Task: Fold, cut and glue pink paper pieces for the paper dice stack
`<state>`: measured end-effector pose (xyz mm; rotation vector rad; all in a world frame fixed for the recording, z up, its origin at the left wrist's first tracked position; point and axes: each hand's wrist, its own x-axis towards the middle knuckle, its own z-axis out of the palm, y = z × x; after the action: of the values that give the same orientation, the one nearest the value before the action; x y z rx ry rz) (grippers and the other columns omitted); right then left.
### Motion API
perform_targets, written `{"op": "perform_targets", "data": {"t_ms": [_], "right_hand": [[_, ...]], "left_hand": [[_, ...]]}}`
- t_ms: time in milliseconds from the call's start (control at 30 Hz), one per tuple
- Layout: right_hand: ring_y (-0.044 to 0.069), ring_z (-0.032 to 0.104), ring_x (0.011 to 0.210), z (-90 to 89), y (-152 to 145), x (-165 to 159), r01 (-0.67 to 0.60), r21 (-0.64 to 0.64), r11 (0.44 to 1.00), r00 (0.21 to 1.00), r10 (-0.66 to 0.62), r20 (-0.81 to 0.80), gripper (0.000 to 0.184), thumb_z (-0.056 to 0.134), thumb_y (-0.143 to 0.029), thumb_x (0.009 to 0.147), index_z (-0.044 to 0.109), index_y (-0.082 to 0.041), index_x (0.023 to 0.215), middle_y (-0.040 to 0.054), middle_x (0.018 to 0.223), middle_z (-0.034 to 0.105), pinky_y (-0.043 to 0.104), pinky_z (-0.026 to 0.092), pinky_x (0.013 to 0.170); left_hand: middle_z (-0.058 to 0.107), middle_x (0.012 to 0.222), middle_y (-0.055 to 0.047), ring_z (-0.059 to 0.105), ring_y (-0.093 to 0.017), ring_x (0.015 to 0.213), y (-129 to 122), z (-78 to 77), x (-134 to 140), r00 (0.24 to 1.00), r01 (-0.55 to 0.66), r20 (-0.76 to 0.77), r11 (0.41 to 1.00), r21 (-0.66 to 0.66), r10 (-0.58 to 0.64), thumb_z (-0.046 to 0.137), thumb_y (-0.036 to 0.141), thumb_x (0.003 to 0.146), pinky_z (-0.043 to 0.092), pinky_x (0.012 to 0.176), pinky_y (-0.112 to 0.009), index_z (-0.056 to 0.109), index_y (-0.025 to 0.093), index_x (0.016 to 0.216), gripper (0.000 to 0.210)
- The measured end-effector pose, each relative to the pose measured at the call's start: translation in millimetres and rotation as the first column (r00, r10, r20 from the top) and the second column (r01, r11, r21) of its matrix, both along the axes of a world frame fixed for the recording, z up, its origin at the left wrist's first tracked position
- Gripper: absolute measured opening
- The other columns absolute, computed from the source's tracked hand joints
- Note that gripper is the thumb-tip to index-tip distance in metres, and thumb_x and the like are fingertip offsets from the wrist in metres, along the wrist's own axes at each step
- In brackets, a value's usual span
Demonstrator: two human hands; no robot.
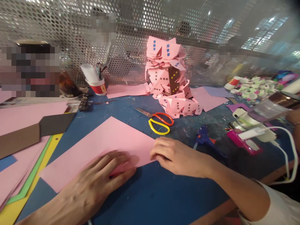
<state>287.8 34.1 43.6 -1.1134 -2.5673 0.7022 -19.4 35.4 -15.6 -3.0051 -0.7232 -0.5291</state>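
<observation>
A pink sheet of paper [105, 134] lies at a slant on the blue table in front of me. My left hand [100, 178] rests on its near side with the fingers stretched over the paper and the thumb apart. At the sheet's right corner, my right hand [174, 154] has its fingers curled closed on the paper; part of the grip is hidden. Just beyond that corner lie scissors [150, 115] with one red and one yellow handle loop, blades pointing left. Farther back stands a tall pile of folded pink paper pieces [164, 51] marked with small squares.
Right of my right hand sits a blue glue gun [204, 137]. A magenta device [250, 147] and a white cord [294, 150] are farther right. Coloured sheets [21, 140] overlap on the left. A red-and-white cup [98, 87] of tools stands before the perforated metal screen [131, 59].
</observation>
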Motion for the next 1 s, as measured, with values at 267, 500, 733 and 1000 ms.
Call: {"op": "perform_targets", "data": {"t_ms": [267,500,733,1000], "right_hand": [[0.016,0.059,0.1,-11.3,-0.3,-4.7,-0.015,0.067,0.998,0.999,0.013,0.044,0.016,0.052,-0.016,0.102,0.066,-0.019,0.106,0.0053,0.106,0.063,0.032,0.045,0.096],[0.017,0.06,0.101,-14.6,-0.6,-3.5,-0.007,0.053,0.999,1.0,0.006,0.028,0.016,0.052,-0.016,0.103,0.066,-0.02,0.108,0.005,0.107,0.063,0.032,0.046,0.096],[0.018,0.06,0.103,-14.6,-1.4,-3.0,0.008,0.029,1.0,1.0,-0.008,-0.005,0.015,0.054,-0.016,0.101,0.067,-0.021,0.108,0.0052,0.108,0.064,0.035,0.046,0.098],[0.017,0.06,0.105,-13.1,-2.4,-2.7,0.029,-0.002,1.0,1.0,-0.029,-0.011,0.015,0.058,-0.014,0.099,0.067,-0.022,0.108,0.0043,0.109,0.065,0.034,0.047,0.097]], "left_hand": [[0.06,0.136,-0.006,0.052,-0.023,0.128,-0.9,10.2,7.0,1.0,-0.001,-0.006,0.999,-0.039,0.001,0.039,0.013,0.103,0.047,0.106,-0.036,0.059,0.032,0.139,0.046],[0.062,0.137,-0.006,0.051,-0.022,0.132,0.5,9.1,4.9,0.999,0.007,0.036,1.0,-0.025,-0.006,0.042,0.016,0.104,0.043,0.112,-0.037,0.061,0.027,0.137,0.039],[0.064,0.138,-0.007,0.052,-0.022,0.135,2.4,8.5,-1.1,0.996,0.055,0.073,0.997,-0.047,-0.051,0.043,0.015,0.104,0.044,0.114,-0.038,0.063,0.023,0.131,0.036],[0.064,0.141,-0.008,0.052,-0.023,0.139,3.7,7.2,-7.2,0.994,0.082,0.075,0.995,-0.051,-0.078,0.042,0.016,0.104,0.046,0.116,-0.04,0.065,0.023,0.13,0.035]]}}
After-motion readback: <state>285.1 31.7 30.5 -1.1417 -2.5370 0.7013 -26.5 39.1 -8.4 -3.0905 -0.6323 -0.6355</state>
